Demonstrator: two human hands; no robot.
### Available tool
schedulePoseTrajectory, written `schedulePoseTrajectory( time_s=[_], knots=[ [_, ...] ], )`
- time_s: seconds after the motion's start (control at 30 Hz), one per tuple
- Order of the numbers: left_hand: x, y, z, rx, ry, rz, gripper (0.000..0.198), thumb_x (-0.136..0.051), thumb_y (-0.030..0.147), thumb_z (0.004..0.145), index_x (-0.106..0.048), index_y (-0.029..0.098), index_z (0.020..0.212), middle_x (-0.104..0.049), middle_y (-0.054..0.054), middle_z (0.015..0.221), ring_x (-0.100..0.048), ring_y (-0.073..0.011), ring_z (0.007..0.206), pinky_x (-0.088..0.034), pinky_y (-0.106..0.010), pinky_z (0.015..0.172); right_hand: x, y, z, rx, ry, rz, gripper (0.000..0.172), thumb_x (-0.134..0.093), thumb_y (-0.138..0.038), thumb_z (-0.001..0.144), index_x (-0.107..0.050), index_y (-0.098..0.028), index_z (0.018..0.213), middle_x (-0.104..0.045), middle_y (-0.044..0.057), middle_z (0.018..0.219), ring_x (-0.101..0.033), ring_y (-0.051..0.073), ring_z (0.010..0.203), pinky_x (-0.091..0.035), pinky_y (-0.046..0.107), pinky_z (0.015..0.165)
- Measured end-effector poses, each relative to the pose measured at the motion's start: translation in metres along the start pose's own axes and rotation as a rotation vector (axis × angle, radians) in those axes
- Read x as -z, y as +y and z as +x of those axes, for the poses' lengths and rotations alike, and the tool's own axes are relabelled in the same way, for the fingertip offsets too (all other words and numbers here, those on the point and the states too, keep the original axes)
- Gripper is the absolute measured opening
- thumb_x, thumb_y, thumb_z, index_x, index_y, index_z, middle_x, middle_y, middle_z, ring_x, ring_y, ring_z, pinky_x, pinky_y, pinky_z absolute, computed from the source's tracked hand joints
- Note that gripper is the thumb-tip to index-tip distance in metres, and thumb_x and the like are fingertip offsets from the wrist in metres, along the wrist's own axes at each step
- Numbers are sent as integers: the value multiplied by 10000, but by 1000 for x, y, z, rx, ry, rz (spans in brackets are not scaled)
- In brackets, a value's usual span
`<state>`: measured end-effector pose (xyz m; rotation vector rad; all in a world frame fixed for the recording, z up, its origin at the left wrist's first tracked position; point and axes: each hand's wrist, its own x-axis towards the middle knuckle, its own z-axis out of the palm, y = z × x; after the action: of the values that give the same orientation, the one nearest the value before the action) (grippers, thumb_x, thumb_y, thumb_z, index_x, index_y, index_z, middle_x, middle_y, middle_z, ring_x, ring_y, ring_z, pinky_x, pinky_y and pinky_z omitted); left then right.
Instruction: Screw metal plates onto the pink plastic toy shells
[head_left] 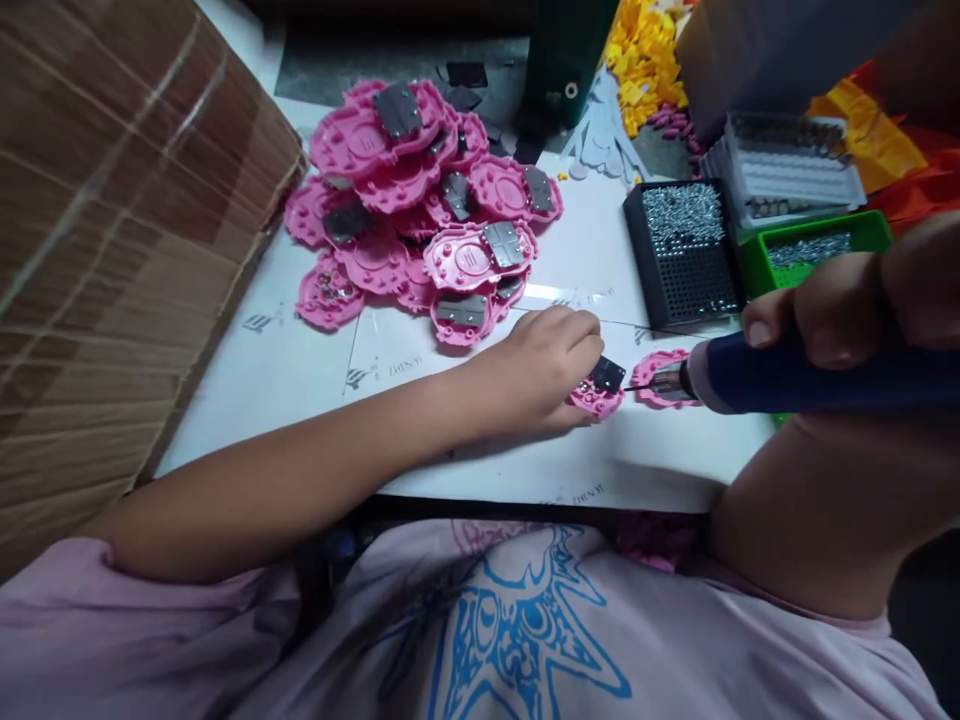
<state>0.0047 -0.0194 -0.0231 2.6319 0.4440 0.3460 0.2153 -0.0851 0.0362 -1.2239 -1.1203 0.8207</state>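
My left hand [553, 362] is closed over a pink plastic shell [598, 400] on the white tabletop, its fingers covering the shell's left part. A black cover plate [608, 374] shows on that shell at the right of my fingers. Wrapped in my right hand [840, 305] is a blue electric screwdriver [795, 378], lying nearly level with its thin bit pointing left. The bit's tip is close to the black plate; whether it touches cannot be made out. Partly behind the screwdriver's nose lies another pink shell [651, 372].
A heap of pink shells [375, 150] with dark plates stands at the back left. Right of it are a black screw tray [694, 265], a green bin [817, 240] with metal pieces and a clear case [795, 165]. A large cardboard box [127, 220] borders the left side.
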Motion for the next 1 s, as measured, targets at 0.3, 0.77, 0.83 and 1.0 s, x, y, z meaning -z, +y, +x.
schedulePoseTrajectory(
  time_s=[0.3, 0.77, 0.83, 1.0],
  knots=[
    [-1, 1, 0, 11, 14, 2, 308, -583, 333, 848, -579, 87, 1034, -570, -163, 1126, -499, -287, 1073, -388, -395, 935, 9, 13, 17, 53, -235, 117, 280, -600, -596, 751, -619, -335, 650, -450, -20, 583, -498, 117, 508, -527, 346, 569],
    [-2, 0, 1, 15, -1, 2, 308, -547, 346, 868, -582, 87, 1031, -568, -173, 1120, -493, -297, 1064, -388, -401, 910, 1, 16, 9, 139, -183, 201, 253, -567, -506, 800, -641, -312, 656, -450, -17, 589, -476, 101, 486, -475, 327, 510],
    [-2, 0, 1, 15, -7, 6, 324, -551, 356, 866, -582, 81, 1035, -565, -176, 1124, -492, -301, 1063, -388, -406, 911, -1, 16, 11, 151, -215, 225, 267, -569, -508, 802, -639, -303, 645, -429, -11, 568, -480, 104, 480, -469, 327, 499],
    [-3, -1, 1, 13, 0, 7, 316, -552, 356, 864, -582, 87, 1028, -569, -172, 1111, -497, -296, 1046, -392, -404, 905, -1, 21, 12, 158, -163, 239, 354, -628, -602, 699, -575, -275, 573, -449, -9, 571, -510, 136, 508, -469, 372, 527]
  ],
)
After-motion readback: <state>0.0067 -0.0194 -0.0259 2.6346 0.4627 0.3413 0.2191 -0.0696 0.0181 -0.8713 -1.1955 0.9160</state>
